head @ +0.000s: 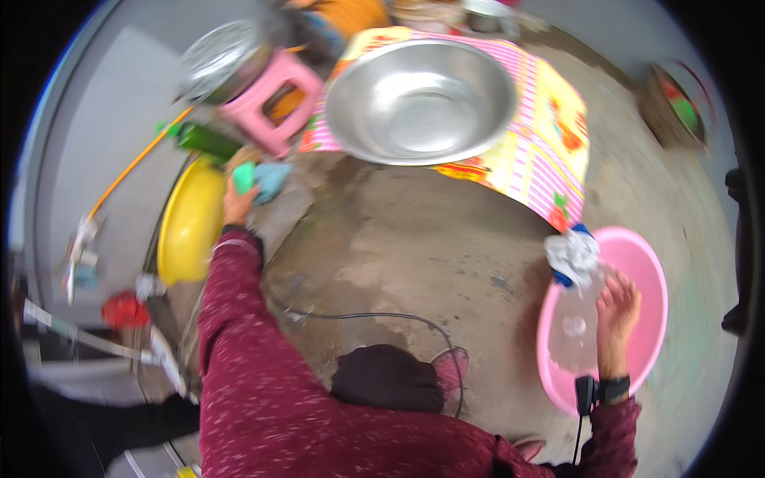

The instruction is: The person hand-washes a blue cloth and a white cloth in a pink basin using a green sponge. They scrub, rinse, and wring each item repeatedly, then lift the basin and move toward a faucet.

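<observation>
My left hand [240,194] is closed on a small green object [244,178], whose kind I cannot tell, close to a blue cloth [272,181] on a stone slab. Beside that hand a yellow plastic basin [188,224] stands tilted on its side. My right hand [618,302] is over the pink plastic basin [657,299] of water, fingers apart and holding nothing. A wet white and blue cloth [572,257] hangs at the pink basin's far left rim. In front of me a large stainless steel basin [421,104] rests on a patterned tablecloth [538,149].
A metal pot [224,60] sits on a pink plastic stool [305,83], with a green bottle [206,141] below. A black cable [370,315] crosses the concrete floor near my feet. A basket [672,110] stands at the far right. Another person's orange clothing [355,21] shows at the top.
</observation>
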`<state>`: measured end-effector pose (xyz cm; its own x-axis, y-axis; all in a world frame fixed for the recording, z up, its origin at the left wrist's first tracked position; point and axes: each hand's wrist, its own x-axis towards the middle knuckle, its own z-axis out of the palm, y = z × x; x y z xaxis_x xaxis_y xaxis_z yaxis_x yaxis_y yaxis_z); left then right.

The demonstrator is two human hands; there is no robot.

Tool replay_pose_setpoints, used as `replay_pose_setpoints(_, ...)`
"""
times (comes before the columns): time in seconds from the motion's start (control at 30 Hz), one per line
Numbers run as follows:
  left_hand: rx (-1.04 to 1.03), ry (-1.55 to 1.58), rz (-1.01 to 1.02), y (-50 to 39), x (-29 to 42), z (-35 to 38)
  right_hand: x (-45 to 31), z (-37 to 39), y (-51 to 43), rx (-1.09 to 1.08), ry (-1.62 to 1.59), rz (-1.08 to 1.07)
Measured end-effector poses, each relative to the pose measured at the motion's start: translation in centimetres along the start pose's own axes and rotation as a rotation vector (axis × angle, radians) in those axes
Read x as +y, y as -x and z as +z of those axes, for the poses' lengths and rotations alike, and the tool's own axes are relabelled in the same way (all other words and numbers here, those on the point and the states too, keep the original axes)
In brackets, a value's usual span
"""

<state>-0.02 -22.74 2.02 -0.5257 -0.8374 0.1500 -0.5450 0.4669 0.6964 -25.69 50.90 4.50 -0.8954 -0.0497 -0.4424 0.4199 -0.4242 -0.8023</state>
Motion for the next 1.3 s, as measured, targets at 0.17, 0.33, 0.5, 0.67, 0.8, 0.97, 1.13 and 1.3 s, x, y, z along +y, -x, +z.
replay_pose_setpoints(0.17, -0.351, -0.727, 0.678, -2.4, -1.4, 2.7, -0.3, -3.8, -1.4, 0.22, 0.203, -0.087)
replay_pose_setpoints(0.33, 0.253, 0.021, 0.153, -4.1, 11.2, 3.7, 0.2, -4.5, -2.0, 0.188, 0.553, 0.029)
replay_pose_setpoints(0.5, 0.384, 0.403, 0.39, -2.1, 33.7, 4.7, 2.0, -2.7, -2.9, -0.062, 0.627, 0.108)
replay_pose_setpoints(0.67, -0.186, 0.681, 1.008, 8.2, 51.3, 7.3, 4.0, -1.5, -3.9, -0.265, 0.648, 0.088)
replay_pose_setpoints(0.8, -0.426, 0.766, 1.108, 19.0, 57.8, 9.2, 4.5, -0.8, -4.0, -0.352, 0.526, 0.068)
replay_pose_setpoints(0.97, -0.406, 0.313, 1.31, 27.9, 59.9, 12.5, 2.6, -0.2, -3.7, -0.286, 0.272, 0.038)
replay_pose_setpoints(1.13, -0.921, 0.711, 0.701, 31.6, 58.0, 18.8, -2.5, -2.6, -3.2, -0.275, 0.107, -0.103)
replay_pose_setpoints(1.3, -1.247, 0.947, -0.042, 32.7, 55.1, 26.6, -9.0, -7.9, -1.2, -0.292, -0.115, -0.088)
